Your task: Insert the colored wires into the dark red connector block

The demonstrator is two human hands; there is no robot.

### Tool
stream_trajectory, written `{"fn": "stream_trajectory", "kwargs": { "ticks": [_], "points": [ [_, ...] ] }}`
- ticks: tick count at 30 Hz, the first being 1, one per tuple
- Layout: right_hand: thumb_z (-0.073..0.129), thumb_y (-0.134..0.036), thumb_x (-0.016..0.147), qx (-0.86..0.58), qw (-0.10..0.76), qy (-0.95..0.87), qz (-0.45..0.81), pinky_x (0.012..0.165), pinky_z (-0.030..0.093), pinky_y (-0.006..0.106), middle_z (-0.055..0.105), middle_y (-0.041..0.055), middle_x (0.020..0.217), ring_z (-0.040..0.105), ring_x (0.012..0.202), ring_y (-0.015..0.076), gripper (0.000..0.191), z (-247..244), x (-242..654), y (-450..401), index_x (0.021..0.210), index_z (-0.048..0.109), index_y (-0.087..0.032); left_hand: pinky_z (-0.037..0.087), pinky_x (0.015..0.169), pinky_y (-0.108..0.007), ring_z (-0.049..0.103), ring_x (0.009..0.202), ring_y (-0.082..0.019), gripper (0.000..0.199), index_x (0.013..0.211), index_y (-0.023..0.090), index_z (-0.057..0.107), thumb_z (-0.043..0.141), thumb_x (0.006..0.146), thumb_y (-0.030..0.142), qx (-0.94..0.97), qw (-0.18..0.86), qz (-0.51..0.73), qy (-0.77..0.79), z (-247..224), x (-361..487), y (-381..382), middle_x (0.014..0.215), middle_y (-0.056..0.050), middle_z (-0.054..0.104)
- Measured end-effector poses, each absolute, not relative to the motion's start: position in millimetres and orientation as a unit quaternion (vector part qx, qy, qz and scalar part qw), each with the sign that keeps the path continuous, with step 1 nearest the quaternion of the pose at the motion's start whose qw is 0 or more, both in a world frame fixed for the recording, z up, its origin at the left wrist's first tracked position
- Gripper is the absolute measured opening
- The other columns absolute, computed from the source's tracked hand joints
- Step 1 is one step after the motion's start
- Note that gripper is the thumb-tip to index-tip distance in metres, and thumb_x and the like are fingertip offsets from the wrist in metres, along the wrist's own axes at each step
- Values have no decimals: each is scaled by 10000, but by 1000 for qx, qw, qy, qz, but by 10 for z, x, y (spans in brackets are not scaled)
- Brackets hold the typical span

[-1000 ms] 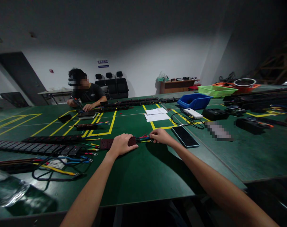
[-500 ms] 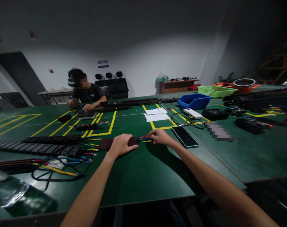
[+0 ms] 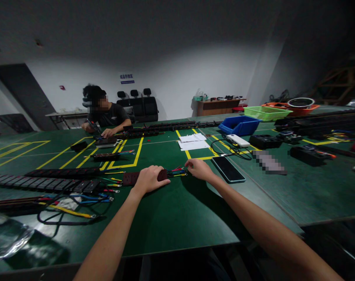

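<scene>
My left hand [image 3: 150, 178] is wrapped over a dark red socket strip [image 3: 131, 178] lying on the green table, with the thumb along its near side. The strip's left end shows its socket holes; my palm hides the middle. Out of its right end come thin red, blue, green and yellow wires [image 3: 177, 171] tipped with metal ring terminals. Just right of those tips is my right hand [image 3: 200, 170], its fingers bent together beside the wire ends. Whatever may be between those fingertips is too small to make out.
Several black socket strips [image 3: 45, 184] with coloured leads lie at left, near a clear plastic bottle [image 3: 11, 234]. A phone [image 3: 228, 169], papers [image 3: 193, 141], a white power bank [image 3: 238, 141] and a blue bin [image 3: 239, 125] lie rightward. Across the table, a person [image 3: 107, 117] handles a tool.
My right fingertips have drawn slightly off the wire ends, so more of the ring terminals shows. My left hand keeps its hold on the socket strip.
</scene>
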State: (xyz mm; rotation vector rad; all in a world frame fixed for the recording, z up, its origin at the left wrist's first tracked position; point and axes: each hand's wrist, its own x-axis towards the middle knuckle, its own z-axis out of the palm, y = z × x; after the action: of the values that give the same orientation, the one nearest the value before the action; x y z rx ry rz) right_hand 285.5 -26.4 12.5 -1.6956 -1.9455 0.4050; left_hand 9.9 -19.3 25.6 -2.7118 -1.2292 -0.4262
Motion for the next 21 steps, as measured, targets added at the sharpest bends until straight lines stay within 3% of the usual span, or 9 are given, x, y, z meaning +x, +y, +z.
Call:
{"fn": "stream_trajectory", "kwargs": {
  "ticks": [6, 14, 21],
  "points": [
    [546, -110, 784, -618, 243, -719, 205, 604, 422, 201, 679, -22, 619, 634, 518, 113, 257, 133, 2859, -285, 966, 711, -186, 485, 759, -335, 637, 935, -256, 573, 1102, 222, 634, 506, 860, 726, -900, 60, -139, -409, 276, 101, -201, 1022, -85, 689],
    [541, -146, 794, -594, 313, -698, 250, 488, 404, 187, 702, 0, 771, 585, 444, 80, 273, 162, 2818, -279, 1013, 702, -166, 480, 770, -339, 636, 937, -259, 570, 1110, 218, 631, 523, 856, 717, -901, 66, -140, -406, 258, 98, -186, 1017, -84, 691],
    [539, -147, 805, -591, 270, -741, 170, 562, 357, 200, 685, 0, 746, 592, 616, 118, 280, 171, 2823, -304, 996, 735, -210, 476, 779, -335, 640, 926, -253, 575, 1109, 216, 623, 515, 860, 722, -900, 69, -139, -407, 252, 95, -175, 1004, -84, 692]
  ]
}}
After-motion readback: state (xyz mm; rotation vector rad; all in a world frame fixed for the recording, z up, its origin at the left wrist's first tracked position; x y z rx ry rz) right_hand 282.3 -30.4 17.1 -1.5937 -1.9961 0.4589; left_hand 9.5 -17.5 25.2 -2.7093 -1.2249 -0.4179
